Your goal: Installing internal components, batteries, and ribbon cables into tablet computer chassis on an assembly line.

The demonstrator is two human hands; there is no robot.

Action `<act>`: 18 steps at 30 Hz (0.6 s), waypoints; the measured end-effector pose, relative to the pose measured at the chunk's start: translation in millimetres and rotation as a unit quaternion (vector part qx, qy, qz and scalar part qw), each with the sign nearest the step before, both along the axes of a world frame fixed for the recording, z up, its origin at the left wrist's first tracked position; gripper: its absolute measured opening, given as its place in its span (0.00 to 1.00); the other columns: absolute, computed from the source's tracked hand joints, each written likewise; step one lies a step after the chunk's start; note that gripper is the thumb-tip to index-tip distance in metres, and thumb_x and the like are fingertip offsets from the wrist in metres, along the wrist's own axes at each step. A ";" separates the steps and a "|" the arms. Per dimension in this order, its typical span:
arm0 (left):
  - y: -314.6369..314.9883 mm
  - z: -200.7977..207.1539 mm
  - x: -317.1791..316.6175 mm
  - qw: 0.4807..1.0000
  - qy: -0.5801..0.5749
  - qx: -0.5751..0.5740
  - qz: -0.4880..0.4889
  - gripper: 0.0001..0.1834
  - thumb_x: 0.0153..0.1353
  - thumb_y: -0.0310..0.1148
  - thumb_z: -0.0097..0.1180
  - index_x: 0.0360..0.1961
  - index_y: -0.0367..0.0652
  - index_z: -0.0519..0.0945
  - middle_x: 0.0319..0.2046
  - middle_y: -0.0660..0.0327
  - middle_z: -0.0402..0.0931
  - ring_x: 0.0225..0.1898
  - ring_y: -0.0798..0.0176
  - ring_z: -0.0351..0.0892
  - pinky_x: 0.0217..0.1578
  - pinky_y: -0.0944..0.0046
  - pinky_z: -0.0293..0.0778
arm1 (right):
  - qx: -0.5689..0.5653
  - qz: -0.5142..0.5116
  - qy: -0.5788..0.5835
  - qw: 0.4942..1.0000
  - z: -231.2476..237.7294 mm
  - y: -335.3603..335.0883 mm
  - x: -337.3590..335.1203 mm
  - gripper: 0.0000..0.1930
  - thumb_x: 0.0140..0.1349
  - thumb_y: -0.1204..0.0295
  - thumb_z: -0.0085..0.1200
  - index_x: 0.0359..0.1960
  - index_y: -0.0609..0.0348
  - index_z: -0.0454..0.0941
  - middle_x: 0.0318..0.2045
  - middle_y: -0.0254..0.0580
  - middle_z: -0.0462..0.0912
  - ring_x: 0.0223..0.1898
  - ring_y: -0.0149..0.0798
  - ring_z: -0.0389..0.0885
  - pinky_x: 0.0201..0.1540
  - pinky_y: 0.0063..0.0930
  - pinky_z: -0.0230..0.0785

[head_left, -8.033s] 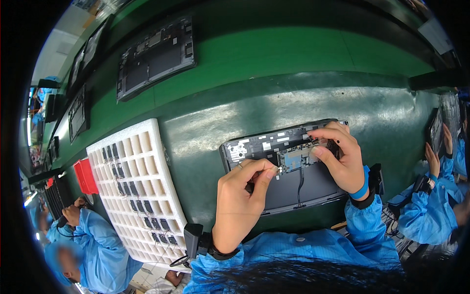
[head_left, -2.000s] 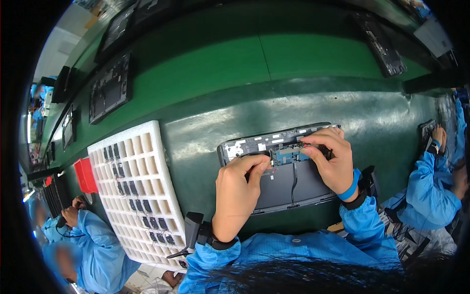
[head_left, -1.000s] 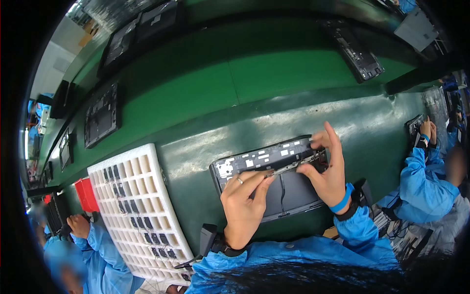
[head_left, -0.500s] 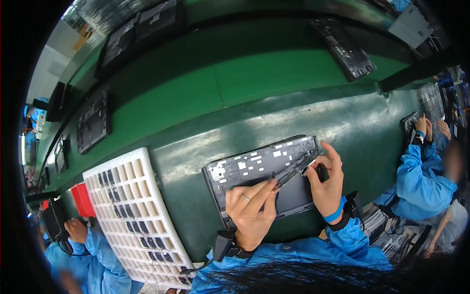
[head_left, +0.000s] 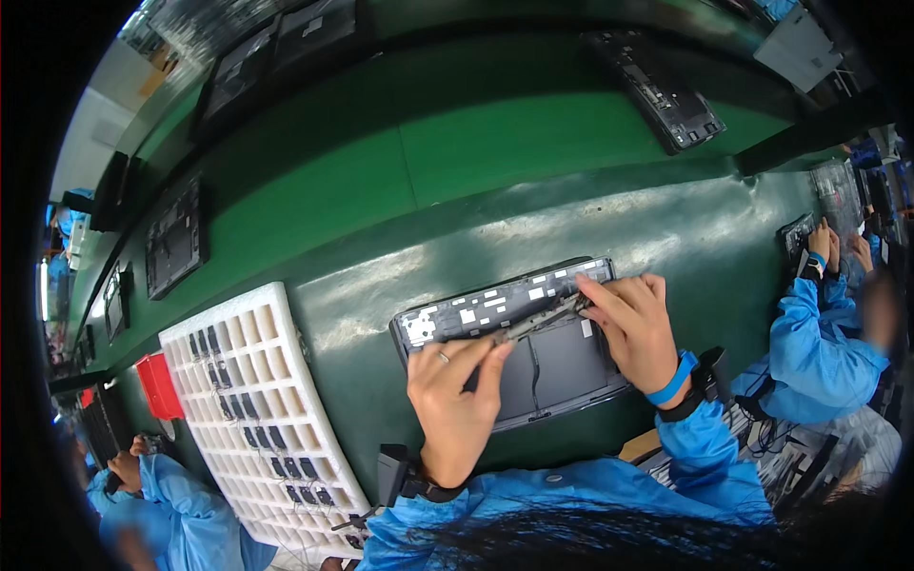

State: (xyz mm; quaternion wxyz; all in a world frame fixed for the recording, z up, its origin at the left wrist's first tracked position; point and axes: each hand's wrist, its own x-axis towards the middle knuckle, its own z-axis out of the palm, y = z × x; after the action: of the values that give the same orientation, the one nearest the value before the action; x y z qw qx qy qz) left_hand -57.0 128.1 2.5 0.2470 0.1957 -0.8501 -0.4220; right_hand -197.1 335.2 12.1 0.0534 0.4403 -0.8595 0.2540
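Observation:
On the green bench in front of me lies a dark laptop casing [head_left: 571,376], its inner side dotted with small white patches. Above it I hold a long, narrow grey strip-shaped part [head_left: 539,321], slightly tilted, its right end higher. My left hand [head_left: 449,409], with a ring on one finger, pinches the strip's left end. The right hand [head_left: 636,328] grips the other end between thumb and fingers. Below the strip, a thin black cable [head_left: 535,376] runs down to the casing's near edge; whether it joins the strip is unclear.
A white foam tray [head_left: 303,400] with small black parts in several pockets stands left, beside a red bin [head_left: 158,385]. Other casings lie on the raised green surface, one far right [head_left: 657,90], one left [head_left: 178,238]. People in blue work at both sides.
Both hands have turned the strip flatter and shifted it over the casing. My left hand has moved left, its fingers now at the strip's end; the black cable now shows below.

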 end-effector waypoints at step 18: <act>-38.0 0.2 -10.4 0.995 -0.076 0.022 -0.056 0.22 0.57 0.24 0.77 0.54 0.44 0.90 0.39 0.57 0.85 0.34 0.60 0.75 0.37 0.62 0.75 | 0.019 0.013 -0.092 0.995 -1.7 -18.6 -9.2 0.26 0.67 0.77 0.66 0.67 0.54 0.82 0.36 0.37 0.77 0.39 0.44 0.75 0.55 0.40 0.61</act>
State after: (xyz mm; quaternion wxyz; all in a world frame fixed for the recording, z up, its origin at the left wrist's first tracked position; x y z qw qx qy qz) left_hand -67.4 90.1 2.7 0.1530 0.1847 -0.8666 -0.4376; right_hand -206.3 316.6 10.5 -0.0376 0.4272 -0.8596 0.2779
